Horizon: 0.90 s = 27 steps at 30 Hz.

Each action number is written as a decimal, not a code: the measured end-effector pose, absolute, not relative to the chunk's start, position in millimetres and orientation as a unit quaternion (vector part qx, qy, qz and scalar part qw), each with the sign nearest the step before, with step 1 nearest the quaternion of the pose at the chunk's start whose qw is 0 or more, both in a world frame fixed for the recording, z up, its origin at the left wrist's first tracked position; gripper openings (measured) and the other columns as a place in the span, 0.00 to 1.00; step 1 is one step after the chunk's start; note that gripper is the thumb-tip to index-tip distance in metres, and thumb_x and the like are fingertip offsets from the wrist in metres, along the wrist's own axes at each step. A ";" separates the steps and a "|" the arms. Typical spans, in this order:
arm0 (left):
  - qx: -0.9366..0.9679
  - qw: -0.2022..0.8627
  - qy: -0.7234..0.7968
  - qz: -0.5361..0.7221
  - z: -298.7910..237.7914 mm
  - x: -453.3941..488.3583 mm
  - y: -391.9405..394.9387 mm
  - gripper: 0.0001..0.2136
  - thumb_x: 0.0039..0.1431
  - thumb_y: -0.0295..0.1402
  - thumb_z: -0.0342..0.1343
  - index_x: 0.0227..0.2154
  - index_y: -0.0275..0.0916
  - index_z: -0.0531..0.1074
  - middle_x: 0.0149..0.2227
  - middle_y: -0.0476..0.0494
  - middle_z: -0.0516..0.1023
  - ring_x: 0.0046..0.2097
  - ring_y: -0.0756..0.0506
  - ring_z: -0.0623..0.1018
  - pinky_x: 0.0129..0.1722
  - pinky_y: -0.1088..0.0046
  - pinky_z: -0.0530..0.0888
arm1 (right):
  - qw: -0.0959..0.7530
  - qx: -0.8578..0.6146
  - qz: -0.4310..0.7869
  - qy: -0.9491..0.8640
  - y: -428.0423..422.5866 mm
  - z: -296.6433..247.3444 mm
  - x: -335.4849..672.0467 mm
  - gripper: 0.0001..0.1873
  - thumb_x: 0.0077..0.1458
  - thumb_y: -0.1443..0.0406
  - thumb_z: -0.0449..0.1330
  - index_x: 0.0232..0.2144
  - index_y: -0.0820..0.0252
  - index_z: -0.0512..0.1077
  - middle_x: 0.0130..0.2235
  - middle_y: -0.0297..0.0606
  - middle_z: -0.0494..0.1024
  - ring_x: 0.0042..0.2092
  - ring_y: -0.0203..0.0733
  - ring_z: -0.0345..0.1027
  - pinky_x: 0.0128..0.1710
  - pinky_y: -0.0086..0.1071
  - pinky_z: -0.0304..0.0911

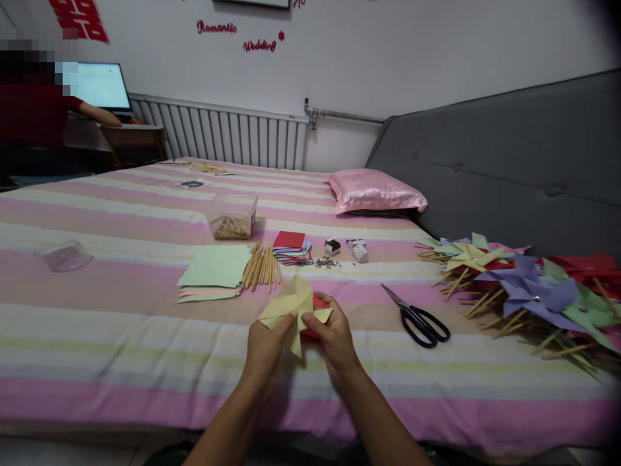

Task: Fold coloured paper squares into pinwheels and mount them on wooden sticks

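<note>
Between both hands is a yellow paper pinwheel [299,299], its points folded in toward the middle. My left hand [266,340] grips its left side, the thumb pressed near the centre. On the other side my right hand [337,333] pinches it, thumb also by the centre. Red paper [310,333] shows behind the pinwheel, near my right fingers; whether I hold it or it lies on the bed, I cannot tell. Just beyond the hands lie wooden sticks [262,266], a stack of small red and blue sheets [290,243] and small metal pins [326,262].
Black-handled scissors [421,323] lie right of my hands, before a heap of finished pinwheels [533,294]. Pale green sheets [216,266], a clear box of sticks [233,217], a clear lid [65,256] and small boxes [358,250] rest on the striped bed [145,369]. A person [33,123] sits far left.
</note>
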<state>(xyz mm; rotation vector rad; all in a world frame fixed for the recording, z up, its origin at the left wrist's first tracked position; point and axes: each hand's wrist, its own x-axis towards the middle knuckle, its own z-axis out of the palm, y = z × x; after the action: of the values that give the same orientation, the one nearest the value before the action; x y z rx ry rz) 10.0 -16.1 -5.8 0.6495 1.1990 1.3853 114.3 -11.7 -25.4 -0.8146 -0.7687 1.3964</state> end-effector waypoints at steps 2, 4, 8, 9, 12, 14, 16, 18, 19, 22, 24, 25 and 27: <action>0.280 0.565 0.507 0.588 -6.9 11.7 -16.5 0.14 0.35 0.32 0.66 0.29 0.31 0.76 0.28 0.42 0.80 0.28 0.47 0.76 0.27 0.75 0.71 | 0.626 -0.353 0.615 -0.324 -11.1 -25.7 114.7 0.30 0.38 0.64 0.68 0.44 0.57 0.61 0.34 0.35 0.77 0.32 0.40 0.73 0.34 0.33 0.69; 0.285 0.570 0.505 0.583 -7.6 12.5 -16.9 0.15 0.35 0.32 0.66 0.29 0.31 0.76 0.28 0.41 0.80 0.28 0.46 0.76 0.27 0.74 0.71 | 0.625 -0.355 0.617 -0.321 -10.4 -25.8 115.7 0.28 0.38 0.64 0.68 0.43 0.58 0.62 0.33 0.35 0.77 0.30 0.39 0.73 0.33 0.33 0.68; 0.293 0.592 0.510 0.551 -3.7 9.0 -18.1 0.18 0.34 0.33 0.67 0.32 0.31 0.76 0.28 0.41 0.79 0.28 0.47 0.75 0.27 0.74 0.70 | 0.622 -0.353 0.619 -0.324 -8.0 -25.5 121.5 0.27 0.39 0.65 0.67 0.42 0.58 0.63 0.33 0.35 0.77 0.30 0.39 0.72 0.33 0.33 0.68; 0.300 0.606 0.506 0.536 -1.1 6.8 -18.5 0.18 0.35 0.34 0.66 0.32 0.31 0.76 0.27 0.41 0.79 0.27 0.47 0.75 0.26 0.74 0.70 | 0.620 -0.351 0.622 -0.325 -7.3 -25.3 123.9 0.27 0.39 0.66 0.67 0.43 0.58 0.63 0.33 0.35 0.77 0.31 0.39 0.72 0.33 0.32 0.67; 0.338 0.640 0.477 0.499 9.1 -2.0 -19.6 0.14 0.41 0.37 0.63 0.30 0.32 0.76 0.26 0.43 0.78 0.27 0.48 0.74 0.27 0.75 0.70 | 0.603 -0.358 0.633 -0.328 -5.4 -25.2 131.8 0.29 0.37 0.66 0.67 0.43 0.58 0.63 0.34 0.36 0.77 0.32 0.40 0.72 0.33 0.32 0.67; 0.363 0.648 0.468 0.479 14.7 -7.7 -20.0 0.13 0.45 0.40 0.60 0.29 0.34 0.76 0.26 0.44 0.78 0.29 0.48 0.75 0.28 0.76 0.69 | 0.582 -0.372 0.643 -0.330 -5.2 -25.4 136.0 0.31 0.37 0.66 0.68 0.44 0.59 0.62 0.33 0.36 0.77 0.31 0.39 0.72 0.32 0.32 0.67; 0.378 0.647 0.480 0.457 16.8 -11.4 -20.0 0.14 0.46 0.41 0.59 0.27 0.34 0.76 0.25 0.44 0.77 0.29 0.47 0.75 0.28 0.75 0.69 | 0.557 -0.378 0.658 -0.338 -6.1 -25.3 138.3 0.33 0.36 0.66 0.68 0.46 0.59 0.61 0.33 0.36 0.77 0.29 0.39 0.71 0.29 0.31 0.66; 0.392 0.646 0.494 0.430 15.0 -12.6 -19.3 0.14 0.43 0.41 0.61 0.26 0.33 0.76 0.22 0.44 0.77 0.27 0.46 0.75 0.27 0.75 0.69 | 0.537 -0.374 0.669 -0.354 -7.9 -24.7 138.7 0.35 0.36 0.66 0.69 0.47 0.59 0.61 0.33 0.36 0.77 0.29 0.39 0.71 0.29 0.31 0.65; 0.399 0.639 0.505 0.421 13.1 -12.4 -18.7 0.14 0.41 0.40 0.62 0.25 0.32 0.76 0.21 0.45 0.76 0.26 0.46 0.75 0.26 0.75 0.68 | 0.529 -0.371 0.670 -0.366 -8.9 -24.1 138.5 0.35 0.35 0.66 0.69 0.47 0.59 0.61 0.33 0.36 0.77 0.29 0.39 0.71 0.29 0.31 0.65; 0.418 0.602 0.545 0.407 6.7 -11.1 -16.4 0.13 0.34 0.36 0.65 0.23 0.32 0.76 0.20 0.45 0.76 0.22 0.47 0.73 0.22 0.75 0.67 | 0.511 -0.372 0.659 -0.407 -11.4 -21.3 137.6 0.33 0.36 0.64 0.69 0.46 0.59 0.62 0.32 0.36 0.77 0.29 0.39 0.71 0.29 0.30 0.64; 0.434 0.574 0.567 0.401 4.3 -10.9 -15.1 0.11 0.32 0.33 0.65 0.21 0.32 0.76 0.19 0.46 0.75 0.21 0.48 0.72 0.20 0.76 0.66 | 0.497 -0.384 0.648 -0.430 -12.4 -18.9 137.7 0.34 0.36 0.64 0.69 0.47 0.59 0.62 0.30 0.35 0.76 0.28 0.37 0.70 0.27 0.28 0.63; 0.443 0.566 0.572 0.396 3.9 -11.2 -14.8 0.09 0.32 0.32 0.64 0.21 0.32 0.76 0.18 0.47 0.75 0.21 0.48 0.72 0.20 0.76 0.65 | 0.490 -0.391 0.643 -0.440 -12.7 -17.8 137.8 0.34 0.36 0.64 0.69 0.47 0.59 0.62 0.29 0.34 0.76 0.27 0.36 0.69 0.25 0.27 0.62; 0.456 0.560 0.574 0.387 4.3 -12.1 -14.7 0.08 0.33 0.30 0.63 0.20 0.32 0.76 0.18 0.47 0.75 0.20 0.48 0.72 0.19 0.76 0.65 | 0.483 -0.400 0.632 -0.456 -12.9 -16.0 138.1 0.35 0.36 0.64 0.68 0.48 0.59 0.61 0.28 0.33 0.75 0.25 0.35 0.67 0.24 0.26 0.61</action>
<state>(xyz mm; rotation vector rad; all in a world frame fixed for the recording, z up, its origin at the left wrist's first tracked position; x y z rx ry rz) -12.1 -14.7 4.3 1.0741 1.3537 0.9116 138.1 -12.9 -16.0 -0.9737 -1.1109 1.5390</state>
